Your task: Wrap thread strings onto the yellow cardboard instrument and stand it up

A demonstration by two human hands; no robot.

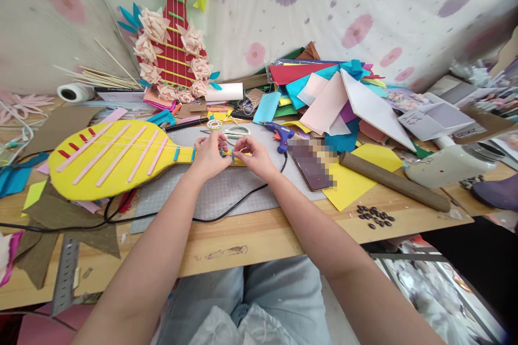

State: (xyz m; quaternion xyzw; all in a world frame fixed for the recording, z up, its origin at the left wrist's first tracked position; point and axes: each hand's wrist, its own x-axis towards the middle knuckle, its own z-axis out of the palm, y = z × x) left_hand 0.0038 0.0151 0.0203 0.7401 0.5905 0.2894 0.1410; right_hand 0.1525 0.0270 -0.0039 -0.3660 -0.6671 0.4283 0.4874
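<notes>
Head-cam view down onto a cluttered wooden craft table (251, 237), person seated at its near edge w/ both bare forearms reaching fwd.

Left hand (208, 156) & right hand (254, 157) meet at centre, almost touching. Each hand's fingers are curled in, tips pinched down on the narrow neck (184, 154) of a yellow guitar (109, 161) cut from foam or card. A small blue strip (232, 159) shows btwn the two hands, at the fingertips; can't tell which hand grips it.

The yellow guitar lies flat, its round body to the left of the hands, neck running right under them. Pink strips and thin strings run along the body, plus short red marks at the far left end. It rests partly on a grey cutting mat (226, 194).

A black cable (238, 206) loops across the mat to a blue glue gun (280, 135) just beyond the right hand. Scissors (237, 131) lie just behind the hands. A phone (312, 167) sits near the right forearm, beside a yellow sheet (352, 186).

Further right: a long wooden rod (394, 182) & small dark beads (374, 215). At back: a heap of coloured paper (324, 97) & a red guitar (175, 38) w/ paper flowers, upright against the wall. A metal ruler (65, 275) lies at the near left edge.
</notes>
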